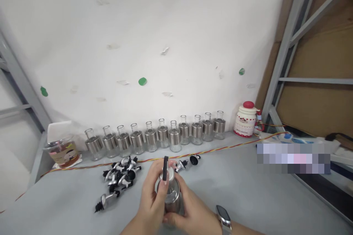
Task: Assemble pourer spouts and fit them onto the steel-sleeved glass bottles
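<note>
At the front middle of the table, a glass bottle [173, 202] with a steel sleeve stands roughly upright between my hands. My right hand [194, 205] is wrapped around the bottle's body from the right. A pourer [165, 169], silver with a black lever, sits at the bottle's neck. My left hand [153, 191] grips this pourer, thumb and fingers closed around its sides. Just beyond my fingers lie two loose pourers, one of them a silver-and-black pourer [183, 164]. Further loose pourers [121, 176] form a pile to the left of my left hand.
Along the wall stands a row of several open steel-sleeved bottles [151, 139]. A drink cup [64, 154] is at the far left, a cream jar [245, 121] with a red knob at the right. A twisted red-yellow cord [212, 149] crosses the table [234, 187].
</note>
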Available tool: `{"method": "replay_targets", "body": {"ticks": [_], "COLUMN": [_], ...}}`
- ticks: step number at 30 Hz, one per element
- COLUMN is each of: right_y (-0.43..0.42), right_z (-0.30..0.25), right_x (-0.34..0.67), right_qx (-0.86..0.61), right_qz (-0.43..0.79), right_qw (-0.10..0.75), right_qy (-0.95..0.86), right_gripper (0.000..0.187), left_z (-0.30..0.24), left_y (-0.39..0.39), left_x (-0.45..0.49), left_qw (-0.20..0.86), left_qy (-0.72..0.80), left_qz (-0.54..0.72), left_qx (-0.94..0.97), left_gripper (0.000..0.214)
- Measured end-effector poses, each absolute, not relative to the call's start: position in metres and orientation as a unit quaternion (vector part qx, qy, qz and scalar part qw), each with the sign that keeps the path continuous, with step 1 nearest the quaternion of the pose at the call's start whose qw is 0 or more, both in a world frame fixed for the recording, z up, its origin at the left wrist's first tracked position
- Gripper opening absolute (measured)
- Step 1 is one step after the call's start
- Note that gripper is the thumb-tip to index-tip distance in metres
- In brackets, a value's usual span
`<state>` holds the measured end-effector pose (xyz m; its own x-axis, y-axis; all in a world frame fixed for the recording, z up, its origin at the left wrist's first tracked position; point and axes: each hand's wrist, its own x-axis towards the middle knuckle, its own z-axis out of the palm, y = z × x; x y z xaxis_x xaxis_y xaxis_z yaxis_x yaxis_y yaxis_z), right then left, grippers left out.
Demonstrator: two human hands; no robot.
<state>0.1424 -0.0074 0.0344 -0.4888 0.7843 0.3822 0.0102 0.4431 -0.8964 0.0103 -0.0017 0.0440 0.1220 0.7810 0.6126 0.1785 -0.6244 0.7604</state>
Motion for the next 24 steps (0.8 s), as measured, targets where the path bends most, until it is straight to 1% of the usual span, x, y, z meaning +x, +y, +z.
{"method": "replay_targets", "body": {"ticks": [4,6,9,11,12,14,17,21,24], "right_y": [-0.006,-0.003,0.002,0.004,0.005,0.004,0.0,-0.001,-0.001], "right_z": [0.035,0.029,0.024,0.027,0.03,0.04,0.054,0.06,0.06], "right_x": [0.144,0.147,0.156,0.162,0.164,0.166,0.165,0.161,0.159], "right_qx": [-0.262,-0.283,-0.313,-0.316,-0.312,-0.299,-0.285,-0.287,-0.285], "right_qz": [0.455,0.426,0.329,0.245,0.2,0.1,-0.028,-0.094,-0.121], "right_qw": [0.415,0.416,0.435,0.452,0.455,0.444,0.43,0.429,0.423], "right_qy": [-0.743,-0.752,-0.777,-0.797,-0.81,-0.839,-0.856,-0.851,-0.851], "right_gripper": [0.077,0.078,0.089,0.095,0.094,0.086,0.074,0.068,0.064], "left_z": [0.054,0.058,0.056,0.053,0.052,0.051,0.055,0.058,0.056], "left_y": [-0.002,-0.001,0.002,0.004,0.004,0.004,0.004,0.004,0.004], "left_x": [0.001,-0.005,-0.012,-0.014,-0.014,-0.013,-0.008,-0.006,-0.007], "left_qw": [0.189,0.128,0.027,-0.047,-0.081,-0.128,-0.167,-0.223,-0.217], "left_qy": [0.333,0.338,0.371,0.368,0.359,0.342,0.333,0.335,0.345], "left_qz": [0.485,0.435,0.386,0.385,0.393,0.411,0.414,0.387,0.383], "left_qx": [0.786,0.824,0.844,0.845,0.842,0.836,0.831,0.829,0.829], "left_gripper": [0.035,0.04,0.046,0.048,0.049,0.046,0.042,0.046,0.046]}}
